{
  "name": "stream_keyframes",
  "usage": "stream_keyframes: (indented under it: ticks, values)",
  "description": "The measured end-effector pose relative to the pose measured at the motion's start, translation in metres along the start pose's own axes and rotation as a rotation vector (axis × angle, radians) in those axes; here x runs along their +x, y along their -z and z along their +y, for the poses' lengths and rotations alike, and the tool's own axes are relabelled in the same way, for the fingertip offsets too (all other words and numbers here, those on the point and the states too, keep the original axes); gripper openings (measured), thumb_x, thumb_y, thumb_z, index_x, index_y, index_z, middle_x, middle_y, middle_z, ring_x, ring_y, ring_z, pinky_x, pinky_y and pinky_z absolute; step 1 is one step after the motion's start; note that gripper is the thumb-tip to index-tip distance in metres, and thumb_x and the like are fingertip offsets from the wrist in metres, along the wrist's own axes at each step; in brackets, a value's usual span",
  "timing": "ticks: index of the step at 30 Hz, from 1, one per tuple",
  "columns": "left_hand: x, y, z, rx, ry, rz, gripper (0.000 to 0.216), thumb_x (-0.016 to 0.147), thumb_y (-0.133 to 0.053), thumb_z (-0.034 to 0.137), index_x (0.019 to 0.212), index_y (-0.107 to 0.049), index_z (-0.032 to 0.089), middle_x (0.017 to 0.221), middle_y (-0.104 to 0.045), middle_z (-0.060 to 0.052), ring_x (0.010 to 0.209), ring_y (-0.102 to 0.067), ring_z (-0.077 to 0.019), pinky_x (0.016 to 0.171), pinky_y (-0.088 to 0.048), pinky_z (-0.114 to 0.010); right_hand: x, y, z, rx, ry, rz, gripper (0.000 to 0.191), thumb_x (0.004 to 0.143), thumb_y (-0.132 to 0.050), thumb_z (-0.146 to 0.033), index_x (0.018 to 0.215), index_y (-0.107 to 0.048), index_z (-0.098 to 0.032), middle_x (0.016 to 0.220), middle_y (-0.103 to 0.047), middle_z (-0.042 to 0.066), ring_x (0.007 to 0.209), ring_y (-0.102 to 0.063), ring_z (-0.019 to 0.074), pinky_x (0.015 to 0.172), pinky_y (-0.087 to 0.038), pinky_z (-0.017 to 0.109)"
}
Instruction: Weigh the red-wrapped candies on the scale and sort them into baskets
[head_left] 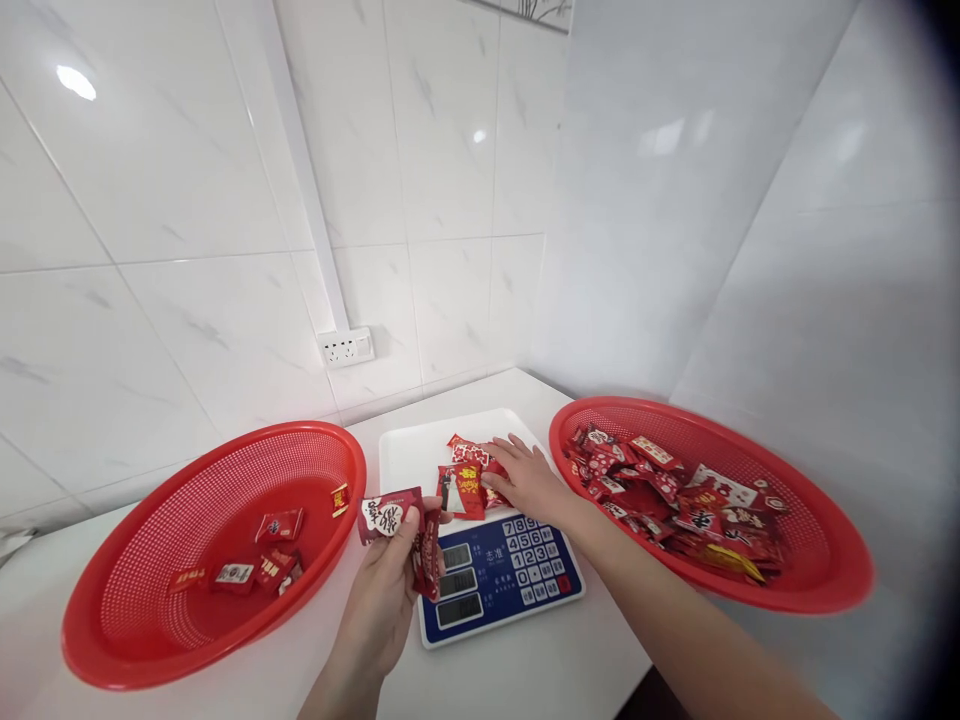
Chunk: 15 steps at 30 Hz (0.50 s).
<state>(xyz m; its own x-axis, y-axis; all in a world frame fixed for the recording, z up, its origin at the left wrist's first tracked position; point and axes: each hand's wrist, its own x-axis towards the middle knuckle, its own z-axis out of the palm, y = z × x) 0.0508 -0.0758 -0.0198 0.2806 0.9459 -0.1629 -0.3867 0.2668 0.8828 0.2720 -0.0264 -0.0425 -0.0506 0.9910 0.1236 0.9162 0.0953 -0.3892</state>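
My left hand (382,580) is closed around several red snack packets (390,515), the top one with a white patch and dark lettering. It is in front of the scale's left edge. My right hand (529,480) reaches over the white pan (405,450) of a digital scale (499,570). Its fingers are stretched out and apart over a small group of red packets (461,490) on the pan, touching those at the right. One of these packets has yellow lettering. My fingers partly hide the packets at the right.
On the left, a red plastic basket (150,500) contains several small packets (232,575). A second red basket (817,540) on the right holds a large heap of packets (675,500). Tiled walls with a power socket (346,346) stand behind the white table (540,645).
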Motion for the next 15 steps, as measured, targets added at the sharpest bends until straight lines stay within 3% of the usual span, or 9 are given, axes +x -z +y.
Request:
stream_keyframes:
  ticks: [4,9,15]
  values:
    - [0.001,0.0,-0.001,-0.007,-0.001,-0.006,0.044,0.075,-0.061,0.044,0.111,-0.059,0.019,0.096,-0.064,-0.006,0.053,-0.051,-0.0079,0.043,-0.039,-0.02,0.008,-0.001,-0.002,-0.021,0.014,-0.039,0.052,0.088,-0.036,-0.049,0.134,-0.038,-0.024,0.143,-0.034,0.008,0.135,-0.014,0.0305,0.103,-0.011,0.056]
    - [0.001,0.0,0.0,-0.025,-0.017,-0.001,0.044,0.075,-0.062,0.044,0.11,-0.06,0.019,0.093,-0.064,-0.006,0.052,-0.05,-0.007,0.043,-0.039,-0.019,0.004,0.001,-0.003,0.026,0.06,-0.012,0.044,0.088,-0.035,-0.049,0.12,-0.054,-0.026,0.135,-0.046,0.005,0.133,-0.021,0.0302,0.102,-0.014,0.057]
    - [0.002,0.002,0.0,-0.024,-0.008,0.007,0.045,0.072,-0.063,0.046,0.109,-0.061,0.019,0.092,-0.065,-0.005,0.053,-0.05,-0.0076,0.043,-0.039,-0.02,-0.008,0.005,0.006,0.043,-0.005,-0.002,0.05,0.086,-0.038,-0.051,0.124,-0.051,-0.022,0.142,-0.035,0.011,0.133,-0.02,0.0309,0.104,-0.019,0.051]
